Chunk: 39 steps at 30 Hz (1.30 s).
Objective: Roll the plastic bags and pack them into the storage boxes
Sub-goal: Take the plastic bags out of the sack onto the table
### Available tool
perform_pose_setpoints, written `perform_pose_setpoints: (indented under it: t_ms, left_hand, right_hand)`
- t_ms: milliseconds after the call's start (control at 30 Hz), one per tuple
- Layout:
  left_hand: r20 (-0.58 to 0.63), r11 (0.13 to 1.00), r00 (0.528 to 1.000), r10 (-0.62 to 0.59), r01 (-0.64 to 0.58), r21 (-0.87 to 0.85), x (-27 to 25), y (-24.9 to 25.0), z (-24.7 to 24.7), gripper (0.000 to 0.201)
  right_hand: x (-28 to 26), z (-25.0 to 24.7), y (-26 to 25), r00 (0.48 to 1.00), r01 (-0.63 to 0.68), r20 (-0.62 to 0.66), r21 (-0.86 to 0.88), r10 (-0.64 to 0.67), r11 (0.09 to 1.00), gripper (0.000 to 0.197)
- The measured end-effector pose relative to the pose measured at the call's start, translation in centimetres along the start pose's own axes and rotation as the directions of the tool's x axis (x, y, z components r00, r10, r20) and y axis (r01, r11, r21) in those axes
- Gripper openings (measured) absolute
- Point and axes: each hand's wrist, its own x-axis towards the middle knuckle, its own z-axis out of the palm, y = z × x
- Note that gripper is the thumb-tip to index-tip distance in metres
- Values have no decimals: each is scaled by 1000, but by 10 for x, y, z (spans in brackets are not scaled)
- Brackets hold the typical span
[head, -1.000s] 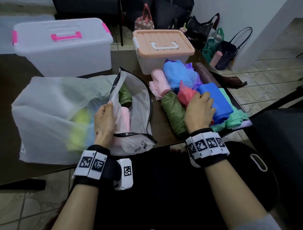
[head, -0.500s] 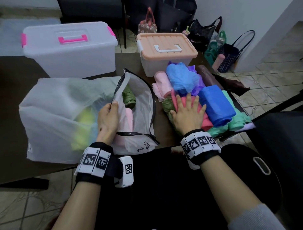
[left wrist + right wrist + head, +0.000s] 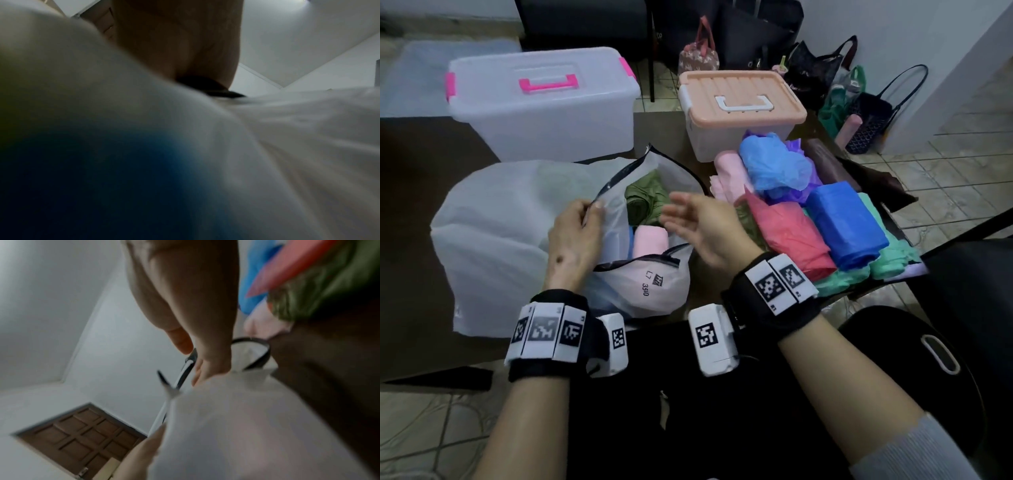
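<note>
Left hand pinches the zip bag's dark rim, holding its mouth open on the table. Right hand hovers over the mouth, fingers spread, empty. Rolled bags piled just right. Best keep the rim lifted and taut while reaching in.

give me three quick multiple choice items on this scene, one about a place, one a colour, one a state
1. Where is the left hand?
A. on the pouch's zipper edge
B. on the peach lid
C. on the blue roll

2. What colour is the clear box's handle?
A. white
B. pink
C. green

3. The peach-lidded box is:
A. open
B. closed
C. tipped over

Key:
1 A, the left hand pinches the dark zipper edge of the white pouch.
2 B, the clear box carries a pink handle.
3 B, the peach-lidded box stands upright with its lid on.
</note>
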Motion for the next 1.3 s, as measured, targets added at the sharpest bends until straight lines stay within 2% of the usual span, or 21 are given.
perform_pose_setpoints:
  t_ms: [33,100,200,300,367,433,633,733,833,933,1000,1100,1133,1200,1233,1300]
  left_hand:
    - [11,999,1000,5,-4,-34,-3,-3,1,31]
    - [16,991,999,31,-29,-132,-8,-11,5,28]
    - [-1,978,997,83,-82,-193,-13,-21,13,27]
    - [-28,982,995,97,-100,-162,-17,-21,17,30]
    - [-40,978,994,105,-111,-175,-18,-18,17,27]
    - [-42,976,992,115,-121,-181,-18,-18,16,25]
    - [-49,974,993,111,-118,-191,-17,-19,18,29]
    - [-61,974,992,106,-116,-193,-17,-20,18,30]
    - [-63,974,993,103,-114,-197,-18,-19,19,32]
    - [-60,973,993,106,-116,-199,-18,-19,19,32]
    - [-59,973,992,111,-120,-198,-17,-20,19,31]
    - [-60,973,992,111,-120,-195,-18,-19,19,35]
    - [-62,973,992,113,-123,-194,-18,-19,20,35]
    - [-66,974,991,115,-126,-189,-19,-18,20,36]
    - [-66,974,991,112,-123,-188,-18,-18,20,36]
    - [-68,975,992,106,-117,-191,-18,-18,21,38]
  right_hand:
    - [-2,5,4,994,-100,35,18,100,995,29]
    - [1,11,14,976,-217,22,-24,217,976,19]
    - [12,9,27,967,-253,-113,-286,229,924,26]
    - [14,7,31,948,-318,-125,-441,294,839,11]
    - [18,4,32,939,-330,-92,-499,330,801,41]
    - [23,5,32,935,-336,-84,-524,345,783,52]
    - [26,6,32,950,-283,-38,-533,311,797,32]
    - [23,1,31,966,-227,-1,-481,258,847,25]
    - [15,-7,18,979,-164,67,-319,194,933,9]
    - [4,-17,-5,996,-50,69,-179,63,983,6]
    - [1,-25,-21,999,48,13,-60,-48,997,10]
    - [8,-42,-40,959,212,-209,91,-190,973,20]
    - [10,-49,-45,926,273,-289,63,-244,960,24]
    - [11,-61,-52,855,325,-366,-177,-369,929,38]
    - [8,-65,-52,840,302,-346,-344,-418,889,44]
    - [4,-72,-43,854,235,-234,-623,-464,746,49]
